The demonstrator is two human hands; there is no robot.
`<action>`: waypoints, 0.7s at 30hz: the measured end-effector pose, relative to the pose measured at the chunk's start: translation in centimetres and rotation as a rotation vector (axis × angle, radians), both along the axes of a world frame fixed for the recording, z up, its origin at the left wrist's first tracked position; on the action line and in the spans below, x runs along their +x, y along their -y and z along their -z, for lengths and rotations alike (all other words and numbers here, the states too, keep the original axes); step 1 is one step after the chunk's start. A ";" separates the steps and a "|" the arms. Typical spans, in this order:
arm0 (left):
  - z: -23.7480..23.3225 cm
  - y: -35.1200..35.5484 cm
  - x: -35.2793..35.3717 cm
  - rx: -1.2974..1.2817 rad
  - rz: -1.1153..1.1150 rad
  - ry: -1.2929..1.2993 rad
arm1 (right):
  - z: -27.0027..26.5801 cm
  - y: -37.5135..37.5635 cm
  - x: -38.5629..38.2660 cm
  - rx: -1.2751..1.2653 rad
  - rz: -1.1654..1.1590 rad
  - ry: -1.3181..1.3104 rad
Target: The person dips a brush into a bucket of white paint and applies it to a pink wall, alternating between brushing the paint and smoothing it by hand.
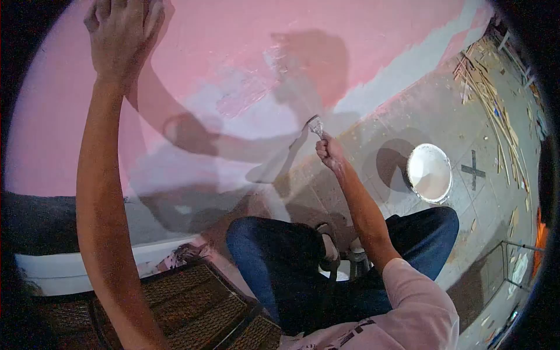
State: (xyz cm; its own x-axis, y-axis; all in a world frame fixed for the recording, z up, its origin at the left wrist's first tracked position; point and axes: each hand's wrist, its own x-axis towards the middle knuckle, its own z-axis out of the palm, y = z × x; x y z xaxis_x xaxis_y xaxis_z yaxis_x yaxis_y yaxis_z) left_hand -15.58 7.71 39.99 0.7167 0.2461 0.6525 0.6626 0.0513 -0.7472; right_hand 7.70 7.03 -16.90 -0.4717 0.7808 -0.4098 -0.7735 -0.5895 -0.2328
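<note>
My left hand (121, 44) is high on the left, laid against the pink wall (192, 35) with its fingers apart. In my right hand (331, 153), near the foot of the wall, is a putty knife (316, 125), its blade angled up and smeared with whitish paste. The fingers wrap round its handle. A pale patch of filler (219, 96) covers part of the pink paint, and my shadow falls across it. To the right of my right hand, a white bucket (430, 173) stands on the floor with whitish material in it.
Thin wooden strips (496, 116) and scraps litter the tiled floor (361, 181) at the right. A dark cross mark (473, 170) lies beside the bucket. Woven dark panels (198, 303) are at lower left, and a metal frame (519, 265) stands at lower right.
</note>
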 end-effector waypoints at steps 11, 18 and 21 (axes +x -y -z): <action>-0.3 0.4 0.3 -0.026 -0.001 0.007 | -1.4 -1.1 -0.6 -0.126 0.044 -0.071; -0.3 0.5 0.4 -0.021 0.010 -0.006 | 3.9 2.3 1.6 -0.222 0.043 -0.011; -0.5 0.4 0.4 -0.004 0.023 -0.004 | 2.8 -2.0 0.5 -0.113 0.041 -0.050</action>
